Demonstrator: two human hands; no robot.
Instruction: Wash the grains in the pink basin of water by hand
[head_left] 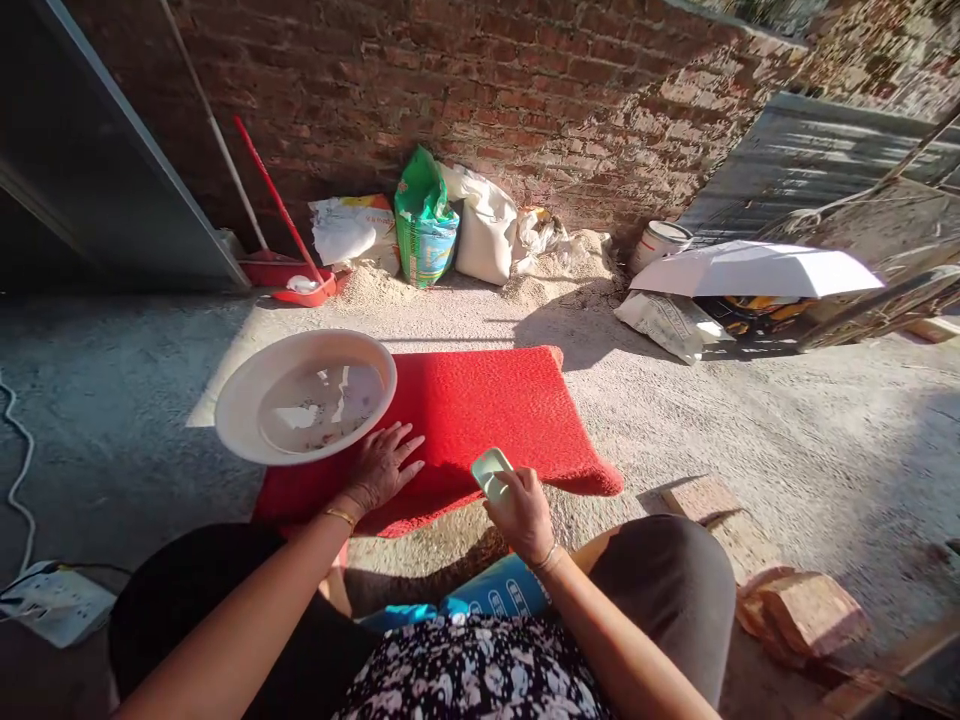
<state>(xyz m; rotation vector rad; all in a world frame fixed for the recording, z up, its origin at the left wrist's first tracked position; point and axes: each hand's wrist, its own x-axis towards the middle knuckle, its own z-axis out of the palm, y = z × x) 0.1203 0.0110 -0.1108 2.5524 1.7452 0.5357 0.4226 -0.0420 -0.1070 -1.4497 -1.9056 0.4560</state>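
Note:
My left hand (pixel 382 465) lies on a red fleecy cloth (pixel 487 400) with its fingers spread, close to the rim of a wide white basin (pixel 247 425). Water stands in the basin, with small dark bits in it and bright reflections. In my right hand (pixel 526 515) is a small pale green, shallow tray-like piece (pixel 491 472), gripped at its near end over the cloth's front edge. Its exact kind is not clear. The cloth is spread over a low support, mostly hidden beneath it.
Sacks, a green bag (pixel 426 225) and sandy heaps line the brick wall. A red dustpan (pixel 304 285) stands left of them. Bricks (pixel 810 610) lie at right, a white umbrella (pixel 757 270) farther back. A power strip (pixel 60 600) sits at left. A blue bag (pixel 499 590) is between my legs.

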